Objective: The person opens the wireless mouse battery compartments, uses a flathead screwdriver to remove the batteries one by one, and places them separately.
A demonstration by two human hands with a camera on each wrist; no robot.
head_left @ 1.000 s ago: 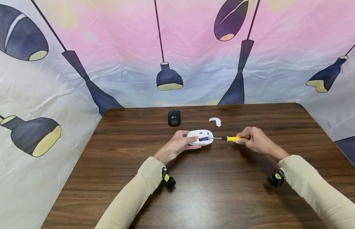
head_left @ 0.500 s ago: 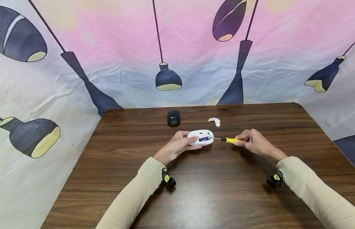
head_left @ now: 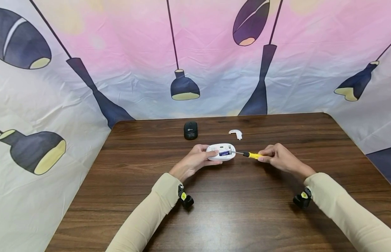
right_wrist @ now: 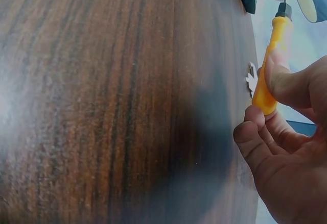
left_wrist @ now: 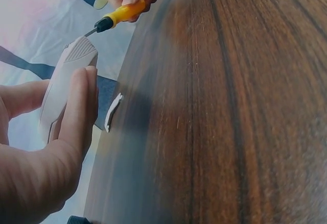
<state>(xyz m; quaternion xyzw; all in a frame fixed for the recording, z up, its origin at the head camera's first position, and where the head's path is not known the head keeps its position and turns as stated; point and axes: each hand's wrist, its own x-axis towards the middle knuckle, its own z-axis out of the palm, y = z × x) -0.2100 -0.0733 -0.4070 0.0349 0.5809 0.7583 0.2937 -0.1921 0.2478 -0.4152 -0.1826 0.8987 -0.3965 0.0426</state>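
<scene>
A white computer mouse is held above the table, underside up, between the thumb and fingers of my left hand. Its battery compartment is uncovered, and a dark blue battery lies inside, with my left thumb beside it. My right hand pinches the yellow handle of a screwdriver. The shaft points left, and its tip reaches the compartment's right end; whether it touches the battery is too small to tell. In the left wrist view the mouse appears edge-on. The right wrist view shows the screwdriver handle between thumb and fingers.
Behind the hands, a black mouse stands on the brown wooden table. To its right lies a small white curved battery cover. A fabric backdrop printed with lamps hangs beyond the table's far edge.
The screwdriver's handle has dipped slightly, so the shaft now slants a little, and my right hand has shifted slightly left. The left hand and white mouse stay nearly still.
</scene>
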